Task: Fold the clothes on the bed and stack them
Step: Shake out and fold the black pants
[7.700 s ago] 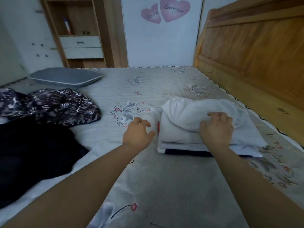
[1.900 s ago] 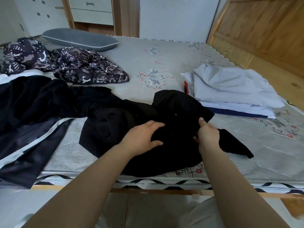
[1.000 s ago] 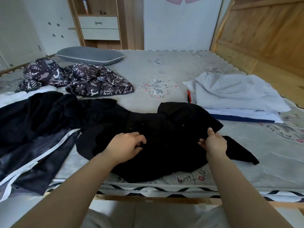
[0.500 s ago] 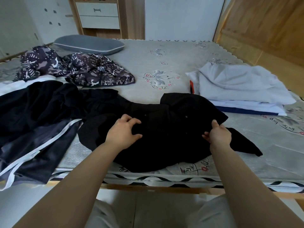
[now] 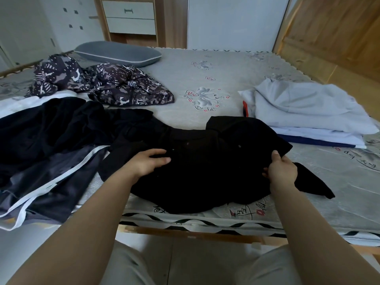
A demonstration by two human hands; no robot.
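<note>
A black garment [image 5: 205,161] lies crumpled at the near edge of the bed [image 5: 205,79]. My left hand [image 5: 148,163] rests flat on its middle with the fingers stretched out. My right hand [image 5: 281,169] pinches the garment's right edge between thumb and fingers. A stack of folded clothes [image 5: 308,112], pale on top with a dark blue layer at the bottom, sits on the bed to the right, just behind the black garment.
A dark garment with white stripes [image 5: 47,165] hangs over the bed's left near edge. A patterned camouflage piece [image 5: 107,87] and a grey pillow [image 5: 117,53] lie at the back left. A wooden headboard [image 5: 339,38] rises on the right.
My left hand has flattened out on the black garment, its fingers now stretched to the right. My right hand keeps its pinch on the right edge.
</note>
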